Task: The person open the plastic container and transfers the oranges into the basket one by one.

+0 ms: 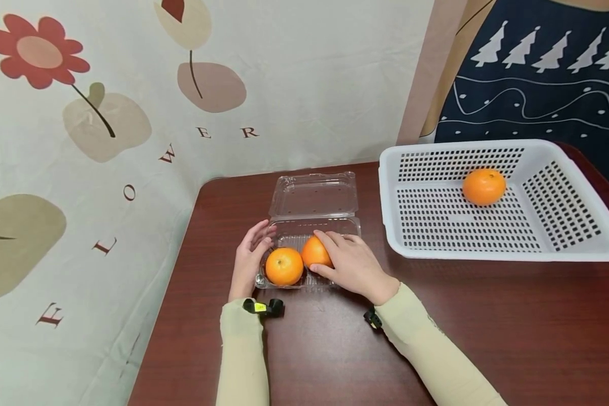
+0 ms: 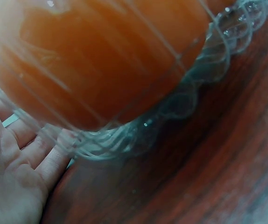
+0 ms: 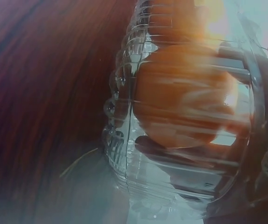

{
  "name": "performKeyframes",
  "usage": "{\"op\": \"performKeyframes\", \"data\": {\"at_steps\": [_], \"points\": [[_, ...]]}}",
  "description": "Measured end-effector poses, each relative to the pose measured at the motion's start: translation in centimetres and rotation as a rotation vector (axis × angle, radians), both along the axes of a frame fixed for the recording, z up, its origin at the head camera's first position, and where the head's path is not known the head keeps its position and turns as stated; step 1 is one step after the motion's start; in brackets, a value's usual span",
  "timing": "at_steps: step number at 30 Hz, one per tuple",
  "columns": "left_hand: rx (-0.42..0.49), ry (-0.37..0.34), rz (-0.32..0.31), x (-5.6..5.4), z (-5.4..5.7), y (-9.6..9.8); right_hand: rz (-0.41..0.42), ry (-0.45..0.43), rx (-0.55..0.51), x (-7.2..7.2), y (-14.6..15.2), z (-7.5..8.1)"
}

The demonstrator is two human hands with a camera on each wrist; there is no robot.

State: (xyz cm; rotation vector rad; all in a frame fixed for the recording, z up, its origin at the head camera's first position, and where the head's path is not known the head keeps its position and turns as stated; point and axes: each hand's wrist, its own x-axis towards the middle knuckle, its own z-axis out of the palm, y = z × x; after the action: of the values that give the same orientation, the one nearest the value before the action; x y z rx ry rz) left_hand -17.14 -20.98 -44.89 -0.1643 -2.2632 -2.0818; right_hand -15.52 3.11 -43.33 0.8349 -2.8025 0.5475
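A clear plastic clamshell box [image 1: 295,241] lies on the table with its lid [image 1: 314,194] folded back, away from me. In its left part sits an orange [image 1: 284,267], seen large through the ribbed wall in the left wrist view. Beside it is a second orange [image 1: 314,252], gripped from the right and above by my right hand [image 1: 355,264], which covers part of it. The right wrist view shows this orange [image 3: 180,98] through the clear wall. My left hand [image 1: 247,258] rests along the box's left side, its fingers extended and the palm facing the wall.
A white perforated plastic basket [image 1: 459,255] stands at the right, with one orange [image 1: 484,186] in it. The dark red wooden table [image 1: 314,349] meets a printed cloth [image 1: 304,124] at its back and left. Each wrist wears a small black camera band.
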Motion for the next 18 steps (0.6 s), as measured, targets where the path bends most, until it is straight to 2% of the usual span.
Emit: {"op": "performKeyframes", "data": {"at_steps": [8, 13, 18], "points": [[-0.008, 0.005, 0.002, -0.07, -0.09, -0.03, -0.01, -0.015, -0.01, 0.08, -0.09, -0.02], [-0.003, 0.002, 0.002, -0.36, -0.68, -0.28, -0.019, -0.019, -0.003, 0.03, -0.14, -0.05], [0.012, 0.004, 0.001, -0.42, -0.78, -0.33, -0.029, -0.03, -0.008, 0.03, -0.21, 0.03]]}}
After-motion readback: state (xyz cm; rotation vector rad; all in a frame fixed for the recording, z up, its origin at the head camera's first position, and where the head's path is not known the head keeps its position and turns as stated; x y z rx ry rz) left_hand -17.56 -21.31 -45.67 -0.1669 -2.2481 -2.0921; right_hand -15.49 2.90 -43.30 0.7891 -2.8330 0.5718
